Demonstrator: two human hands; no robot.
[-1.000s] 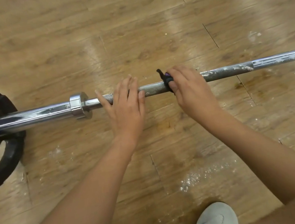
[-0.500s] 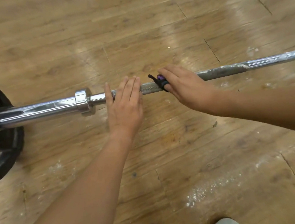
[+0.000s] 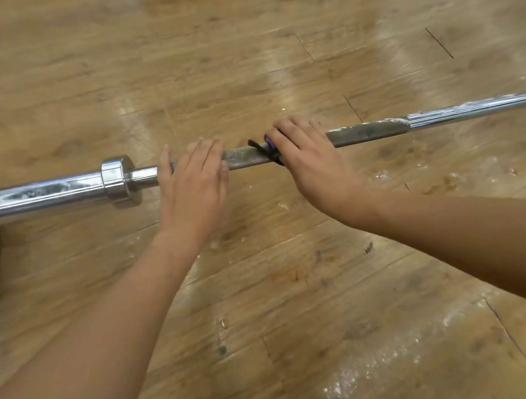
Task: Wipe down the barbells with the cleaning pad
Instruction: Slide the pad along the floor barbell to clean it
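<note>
The left hand (image 3: 194,188) lies flat, fingers straight, on the barbell (image 3: 367,132) while the right hand (image 3: 310,162) curls its fingers round the pad (image 3: 269,151).

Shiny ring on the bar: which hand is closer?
Left. The left hand lies on the bar close beside the ring; the right hand holds the pad farther along.

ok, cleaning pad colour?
Black with a purple patch; head view, where the cleaning pad sticks out beside the right hand.
</note>
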